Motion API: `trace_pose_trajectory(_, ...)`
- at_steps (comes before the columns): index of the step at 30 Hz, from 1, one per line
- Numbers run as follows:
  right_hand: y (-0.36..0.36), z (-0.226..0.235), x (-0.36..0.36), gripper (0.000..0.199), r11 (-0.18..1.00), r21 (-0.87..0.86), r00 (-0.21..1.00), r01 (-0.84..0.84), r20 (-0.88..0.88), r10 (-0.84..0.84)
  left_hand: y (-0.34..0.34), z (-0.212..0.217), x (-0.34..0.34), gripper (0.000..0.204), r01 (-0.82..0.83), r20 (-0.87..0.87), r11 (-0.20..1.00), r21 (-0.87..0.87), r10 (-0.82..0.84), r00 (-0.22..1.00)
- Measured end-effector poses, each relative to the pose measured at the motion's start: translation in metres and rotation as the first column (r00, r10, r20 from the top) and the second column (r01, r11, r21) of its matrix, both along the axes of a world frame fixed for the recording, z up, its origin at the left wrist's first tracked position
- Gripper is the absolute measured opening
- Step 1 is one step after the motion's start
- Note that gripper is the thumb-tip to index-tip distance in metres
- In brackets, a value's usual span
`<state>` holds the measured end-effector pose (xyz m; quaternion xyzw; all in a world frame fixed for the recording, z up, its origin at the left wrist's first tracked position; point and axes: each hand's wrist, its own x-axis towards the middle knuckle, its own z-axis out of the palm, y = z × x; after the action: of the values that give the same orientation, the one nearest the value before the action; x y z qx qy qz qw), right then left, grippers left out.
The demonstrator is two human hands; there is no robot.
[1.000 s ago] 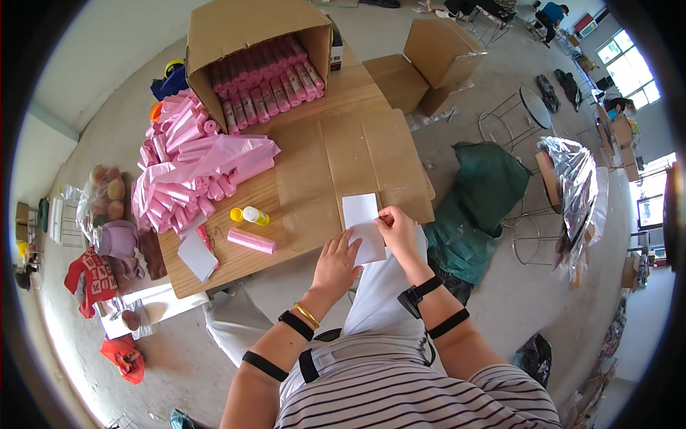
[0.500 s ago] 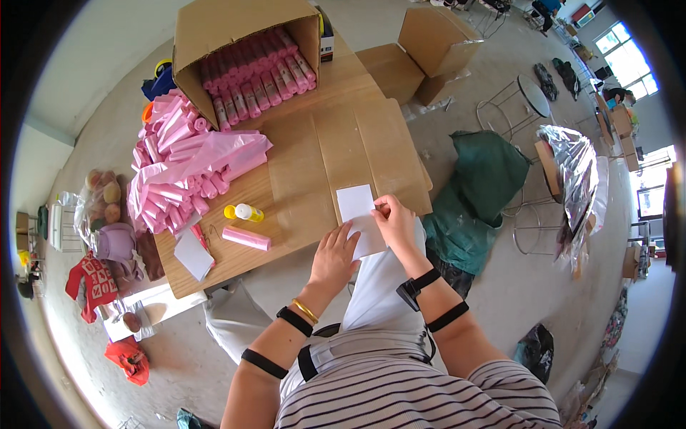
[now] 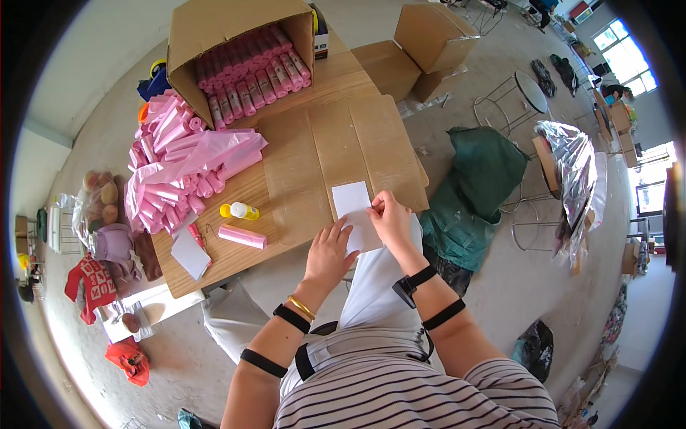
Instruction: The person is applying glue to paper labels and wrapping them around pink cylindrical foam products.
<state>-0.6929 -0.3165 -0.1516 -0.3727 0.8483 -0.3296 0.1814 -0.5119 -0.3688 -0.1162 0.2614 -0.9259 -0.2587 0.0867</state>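
Observation:
A white sheet of paper (image 3: 351, 198) lies over the cardboard at the table's near edge, its lower part reaching toward my leg. My left hand (image 3: 327, 250) rests on its lower left with the fingers stretched flat. At the sheet's right edge, my right hand (image 3: 391, 220) is closed in a pinch; a small dark spot shows at the fingertips, too small to name. To the left lie a pink roll (image 3: 243, 237), a glue stick (image 3: 245, 211) with its yellow cap (image 3: 226, 210) beside it, and a stack of white paper (image 3: 191, 256) with a red tool (image 3: 199, 237) against it.
A flattened cardboard sheet (image 3: 300, 157) covers part of the wooden table (image 3: 187, 284). Loose pink rolls (image 3: 168, 154) are heaped at the left. An open carton (image 3: 236, 25) holds packed pink rolls. Right of the table stand a green sack (image 3: 482, 171) and a stool (image 3: 530, 93).
The whole view has shifted slightly. Both hands keep their places on the white sheet, with the right fingers still pinched at its edge.

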Motion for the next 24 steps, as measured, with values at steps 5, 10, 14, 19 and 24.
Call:
trace_pose_trajectory(5, 0.001, -0.001, 0.000, 0.023, 0.998, 0.014, 0.995, -0.054, -0.086, 0.055, 0.000, 0.000, 0.000, 0.053, 0.003, -0.012, 1.000, -0.011, -0.003, 1.000)
trace_pose_trajectory(10, 0.002, -0.001, 0.001, 0.023, 0.996, -0.015, 0.987, -0.084, -0.136, 0.081, 0.000, -0.002, 0.001, 0.054, -0.002, 0.017, 1.000, -0.028, 0.002, 1.000)
trace_pose_trajectory(14, 0.000, 0.007, 0.005, 0.021, 0.994, -0.043, 0.978, -0.103, -0.186, 0.094, 0.001, -0.003, 0.001, 0.054, -0.002, 0.039, 1.000, -0.020, 0.003, 0.999)
trace_pose_trajectory(19, -0.009, 0.023, 0.012, 0.030, 0.918, -0.073, 0.852, -0.390, -0.407, 0.330, 0.001, -0.004, 0.000, 0.055, 0.007, 0.030, 0.999, -0.039, -0.006, 1.000)
trace_pose_trajectory(24, -0.015, 0.023, 0.013, 0.032, 0.901, -0.044, 0.819, -0.431, -0.438, 0.371, 0.002, -0.007, -0.002, 0.055, 0.008, 0.026, 0.998, -0.057, -0.007, 1.000)
